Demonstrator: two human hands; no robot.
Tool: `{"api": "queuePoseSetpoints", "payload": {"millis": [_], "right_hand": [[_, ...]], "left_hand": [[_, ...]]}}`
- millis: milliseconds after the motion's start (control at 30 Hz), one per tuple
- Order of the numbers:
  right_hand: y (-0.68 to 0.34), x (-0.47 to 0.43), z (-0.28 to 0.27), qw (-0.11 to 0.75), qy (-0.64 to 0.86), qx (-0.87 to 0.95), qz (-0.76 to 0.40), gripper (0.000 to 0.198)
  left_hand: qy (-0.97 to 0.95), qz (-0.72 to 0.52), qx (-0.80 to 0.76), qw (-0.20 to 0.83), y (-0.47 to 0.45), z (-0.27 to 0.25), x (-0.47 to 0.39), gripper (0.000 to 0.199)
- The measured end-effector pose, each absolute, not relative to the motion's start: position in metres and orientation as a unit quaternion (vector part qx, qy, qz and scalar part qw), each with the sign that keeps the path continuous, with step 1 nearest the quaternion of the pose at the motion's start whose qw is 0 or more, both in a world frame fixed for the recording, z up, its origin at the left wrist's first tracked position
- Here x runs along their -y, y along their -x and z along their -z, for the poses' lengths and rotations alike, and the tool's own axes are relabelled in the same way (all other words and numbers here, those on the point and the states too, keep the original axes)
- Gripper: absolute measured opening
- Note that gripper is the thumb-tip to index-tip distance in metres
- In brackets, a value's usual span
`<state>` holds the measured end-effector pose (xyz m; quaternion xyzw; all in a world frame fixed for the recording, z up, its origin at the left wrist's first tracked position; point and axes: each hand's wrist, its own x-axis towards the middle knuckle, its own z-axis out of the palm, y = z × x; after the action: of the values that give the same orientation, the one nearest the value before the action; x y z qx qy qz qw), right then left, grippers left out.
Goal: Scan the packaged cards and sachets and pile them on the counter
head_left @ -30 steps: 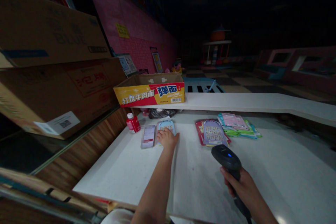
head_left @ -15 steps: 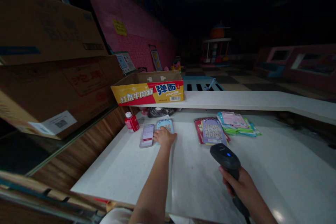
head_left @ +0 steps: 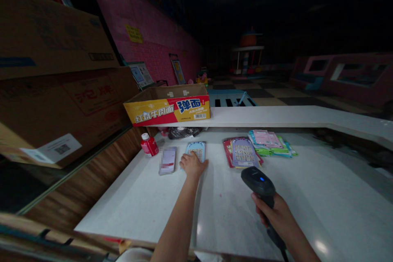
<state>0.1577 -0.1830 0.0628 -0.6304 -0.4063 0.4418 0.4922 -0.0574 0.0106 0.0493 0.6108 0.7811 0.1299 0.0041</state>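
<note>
At 6 o'clock in our view, our left hand [head_left: 193, 166] lies spread over a blue packet [head_left: 199, 147] — at 5 o'clock, our right hand [head_left: 278, 213] grips a scanner [head_left: 257, 181].

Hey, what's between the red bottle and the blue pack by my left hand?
The phone lies between the red bottle and the blue pack, as the head view shows.
</note>
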Motion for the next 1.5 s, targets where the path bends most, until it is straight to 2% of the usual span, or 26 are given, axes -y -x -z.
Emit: {"api": "queuePoseSetpoints", "payload": {"millis": [100, 167, 233, 300, 333, 400, 500, 567, 733, 800, 867, 933, 1000, 1233, 1500], "right_hand": [[-0.163, 0.183, -0.065, 0.496, 0.63, 0.392, -0.452, 0.042], [-0.165, 0.184, -0.068, 0.505, 0.634, 0.377, -0.449, 0.041], [-0.169, 0.185, -0.071, 0.515, 0.633, 0.367, -0.446, 0.04], [-0.173, 0.188, -0.073, 0.517, 0.632, 0.363, -0.449, 0.039], [-0.175, 0.189, -0.073, 0.518, 0.631, 0.361, -0.449, 0.039], [-0.179, 0.192, -0.073, 0.527, 0.632, 0.355, -0.443, 0.039], [-0.185, 0.197, -0.073, 0.549, 0.638, 0.34, -0.419, 0.04], [-0.188, 0.199, -0.073, 0.554, 0.644, 0.332, -0.411, 0.04], [-0.192, 0.199, -0.071, 0.565, 0.639, 0.32, -0.414, 0.041], [-0.191, 0.197, -0.069, 0.565, 0.633, 0.326, -0.416, 0.041], [-0.19, 0.195, -0.068, 0.561, 0.631, 0.337, -0.417, 0.04], [-0.189, 0.193, -0.067, 0.556, 0.631, 0.343, -0.419, 0.04], [-0.186, 0.191, -0.067, 0.554, 0.631, 0.342, -0.422, 0.041], [-0.175, 0.186, -0.065, 0.538, 0.631, 0.355, -0.431, 0.039], [-0.164, 0.185, -0.068, 0.505, 0.644, 0.37, -0.439, 0.037]], "left_hand": [[-0.65, -0.177, -0.738, -0.026, 0.045, -0.058, -0.006, 0.073], [-0.698, -0.219, -0.681, -0.009, 0.028, -0.064, -0.002, 0.053], [-0.735, -0.251, -0.628, 0.06, 0.007, -0.068, 0.002, 0.034], [-0.734, -0.269, -0.605, 0.15, -0.017, -0.068, 0.004, 0.025], [-0.723, -0.271, -0.607, 0.188, -0.029, -0.067, 0.005, 0.028], [-0.698, -0.255, -0.629, 0.23, -0.049, -0.064, 0.007, 0.049], [-0.678, -0.206, -0.667, 0.23, -0.068, -0.06, 0.007, 0.076], [-0.672, -0.187, -0.679, 0.228, -0.071, -0.058, 0.004, 0.077], [-0.651, -0.237, -0.67, 0.267, -0.058, -0.053, -0.013, 0.056], [-0.61, -0.274, -0.658, 0.347, -0.051, -0.051, -0.021, 0.043], [-0.546, -0.293, -0.618, 0.484, -0.044, -0.049, -0.026, 0.033], [-0.486, -0.312, -0.545, 0.607, -0.036, -0.047, -0.027, 0.031], [-0.463, -0.359, -0.476, 0.656, -0.028, -0.043, -0.025, 0.036], [-0.53, -0.543, -0.396, 0.516, -0.015, -0.01, -0.007, 0.048], [-0.553, -0.567, -0.45, 0.411, -0.021, 0.0, -0.003, 0.042]]}}
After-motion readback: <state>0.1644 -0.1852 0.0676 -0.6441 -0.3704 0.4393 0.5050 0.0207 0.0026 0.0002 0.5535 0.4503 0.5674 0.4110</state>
